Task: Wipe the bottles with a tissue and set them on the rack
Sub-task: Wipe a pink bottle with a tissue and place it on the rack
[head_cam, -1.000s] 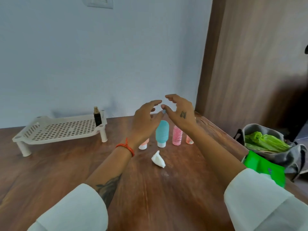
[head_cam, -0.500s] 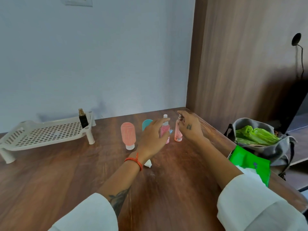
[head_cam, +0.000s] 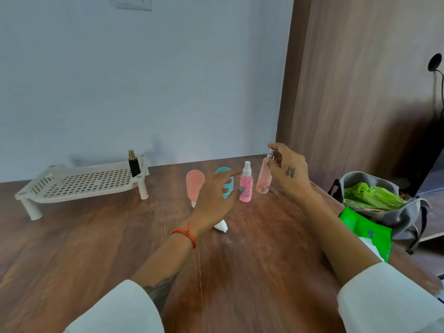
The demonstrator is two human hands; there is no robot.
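Several bottles stand in a row on the wooden table (head_cam: 96,248): a peach squeeze bottle (head_cam: 194,186), a teal one (head_cam: 225,173) partly behind my fingers, a pink spray bottle (head_cam: 246,187) and a slim peach bottle (head_cam: 263,180) with a silver cap. My right hand (head_cam: 288,175) grips the slim peach bottle near its top. In front of the teal bottle hovers my left hand (head_cam: 215,199), fingers spread, holding nothing. A crumpled white tissue (head_cam: 221,225) lies on the table under my left wrist. At the far left stands the white perforated rack (head_cam: 79,182), with a black bottle (head_cam: 133,164) on its right end.
A grey bag (head_cam: 394,217) with green plastic inside sits at the table's right edge. A green tissue packet (head_cam: 367,234) lies in front of it. A wooden panel rises behind the right side, a pale wall behind the rack.
My right hand has closed round the slim peach bottle's top. My left hand has drawn back from the pink spray bottle and spread its fingers. The view has shifted slightly.
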